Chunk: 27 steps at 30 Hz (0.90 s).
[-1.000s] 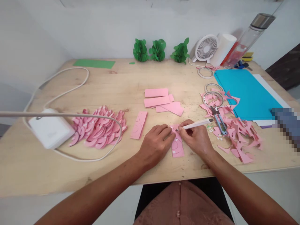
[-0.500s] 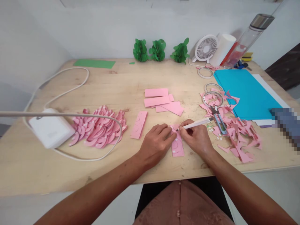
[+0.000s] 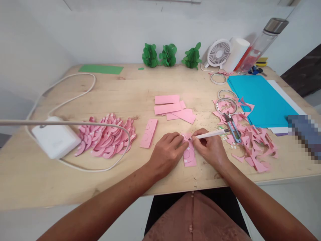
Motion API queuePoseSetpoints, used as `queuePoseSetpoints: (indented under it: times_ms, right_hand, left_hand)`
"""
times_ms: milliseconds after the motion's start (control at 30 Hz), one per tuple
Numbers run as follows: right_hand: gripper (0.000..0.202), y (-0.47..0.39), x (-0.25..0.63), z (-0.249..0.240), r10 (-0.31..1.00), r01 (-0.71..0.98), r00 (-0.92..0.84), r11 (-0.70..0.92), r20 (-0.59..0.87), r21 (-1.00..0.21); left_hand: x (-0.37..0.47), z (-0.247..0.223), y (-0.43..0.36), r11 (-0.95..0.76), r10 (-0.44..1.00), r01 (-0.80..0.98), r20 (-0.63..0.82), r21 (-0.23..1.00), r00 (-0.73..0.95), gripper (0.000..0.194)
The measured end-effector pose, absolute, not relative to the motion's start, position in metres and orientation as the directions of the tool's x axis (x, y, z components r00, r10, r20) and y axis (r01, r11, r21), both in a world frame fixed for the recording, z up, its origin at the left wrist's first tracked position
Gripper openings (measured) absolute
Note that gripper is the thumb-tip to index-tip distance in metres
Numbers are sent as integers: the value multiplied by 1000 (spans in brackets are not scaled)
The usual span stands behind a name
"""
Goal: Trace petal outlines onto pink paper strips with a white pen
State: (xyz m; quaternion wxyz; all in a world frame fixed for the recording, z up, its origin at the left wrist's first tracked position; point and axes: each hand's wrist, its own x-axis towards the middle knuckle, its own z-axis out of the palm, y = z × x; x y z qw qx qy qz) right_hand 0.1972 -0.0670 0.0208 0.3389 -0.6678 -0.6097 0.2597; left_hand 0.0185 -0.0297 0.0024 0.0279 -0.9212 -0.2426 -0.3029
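A pink paper strip [image 3: 190, 157] with curved outlines lies on the table in front of me. My left hand [image 3: 168, 151] holds it down from the left, fingers bent together at its upper part. From the right, my right hand [image 3: 210, 146] grips a white pen [image 3: 212, 134], whose tip end is at the strip's upper part, largely hidden by the fingers. Left of my hands lies a second marked pink strip [image 3: 148, 133]. Just beyond are several plain pink strips [image 3: 167, 99], some overlapping.
A heap of pink curved cutouts [image 3: 107, 137] and a white power bank [image 3: 55, 139] with a looping cable lie left. Thread snips [image 3: 233, 129], tape rolls [image 3: 226, 106] and pink scraps [image 3: 258, 147] lie right, near blue sheets [image 3: 265, 100]. Green paper shapes [image 3: 168, 55] and a fan [image 3: 219, 53] stand behind.
The view has shifted slightly, and the pen's back end sits a little differently. Both hands stay in the same place on the strip.
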Motion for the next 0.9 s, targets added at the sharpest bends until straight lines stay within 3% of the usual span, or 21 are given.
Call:
queuePoseSetpoints:
  times_ms: [900]
  right_hand:
    - [17,-72,194,27,985,638,166,-69,49,-767]
  left_hand:
    - [18,2,-30,-879,433,468,564,93,703,14]
